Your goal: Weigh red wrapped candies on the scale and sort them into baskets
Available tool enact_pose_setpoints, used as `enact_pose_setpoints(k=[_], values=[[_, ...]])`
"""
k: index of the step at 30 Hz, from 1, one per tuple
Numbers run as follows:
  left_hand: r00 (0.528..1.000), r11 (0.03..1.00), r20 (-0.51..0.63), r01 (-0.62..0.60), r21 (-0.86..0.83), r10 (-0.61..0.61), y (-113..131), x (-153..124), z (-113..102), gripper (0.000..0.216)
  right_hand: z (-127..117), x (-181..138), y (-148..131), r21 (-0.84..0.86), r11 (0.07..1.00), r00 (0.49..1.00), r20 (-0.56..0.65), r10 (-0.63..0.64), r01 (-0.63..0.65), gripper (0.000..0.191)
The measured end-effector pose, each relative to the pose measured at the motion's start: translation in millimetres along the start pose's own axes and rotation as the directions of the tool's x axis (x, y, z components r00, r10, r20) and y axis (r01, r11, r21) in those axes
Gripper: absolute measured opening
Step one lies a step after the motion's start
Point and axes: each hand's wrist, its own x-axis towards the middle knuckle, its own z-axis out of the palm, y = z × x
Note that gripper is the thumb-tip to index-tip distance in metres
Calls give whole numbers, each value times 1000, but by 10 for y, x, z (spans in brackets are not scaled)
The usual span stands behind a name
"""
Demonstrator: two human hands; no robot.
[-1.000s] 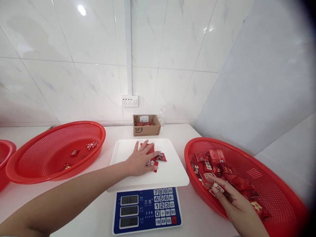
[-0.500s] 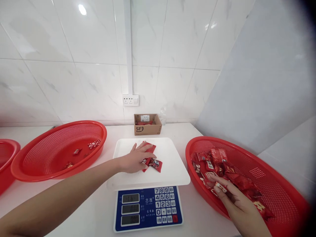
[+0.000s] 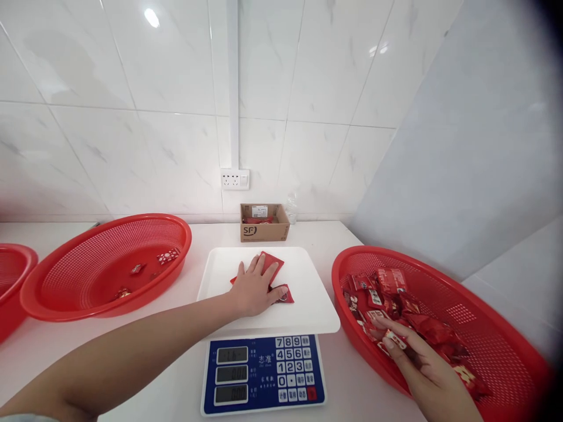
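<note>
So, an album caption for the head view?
Left hand on red packets on a scale; right hand holds a small packet over a red basket.

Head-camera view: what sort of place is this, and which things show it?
Probably a weighing or packing area, judging by a blue-and-white electronic scale, a rounded perforated red plastic basket holding small red wrapped packets, and a rectangular brown cardboard box.

Red pkts (image 3: 274, 262) on wht tray (image 3: 308, 305)
</note>
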Motion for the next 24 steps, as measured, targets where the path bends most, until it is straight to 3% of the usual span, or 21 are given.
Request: enact_pose_setpoints(k=[3, 6, 8, 10, 12, 15, 19, 24], values=[[989, 990, 47, -138, -36, 139, -56, 20, -66, 76, 1, -5, 26, -11, 1000, 1000, -8, -19, 19, 47], [938, 944, 119, -319, -79, 327, -129, -21, -203, 75, 5, -7, 37, -7, 1000, 1000, -13, -25, 25, 46], [906, 921, 167, -378, -92, 389, -172, -76, -297, 80, 9, -5, 44, -2, 999, 999, -13, -32, 32, 46], [937, 952, 170, -297, -82, 306, -199, -150, -356, 87, 14, 1, 58, 1, 999, 999, -12, -41, 41, 46], [986, 993, 133, -94, -72, 103, -201, -237, -362, 87, 21, 10, 86, -1, 999, 999, -13, -51, 51, 47], [989, 991, 118, 101, -82, -91, -152, -360, -285, 82, 35, 27, 144, -22, 998, 998, -19, -67, 66, 46], [992, 998, 124, 14, -64, -6, -50, -394, -122, 82, 43, 36, 192, -64, 993, 995, -29, -97, 95, 44], [986, 990, 91, -139, -39, 142, -42, -152, -18, 80, 28, 10, 147, -67, 993, 995, -27, -98, 96, 45]])
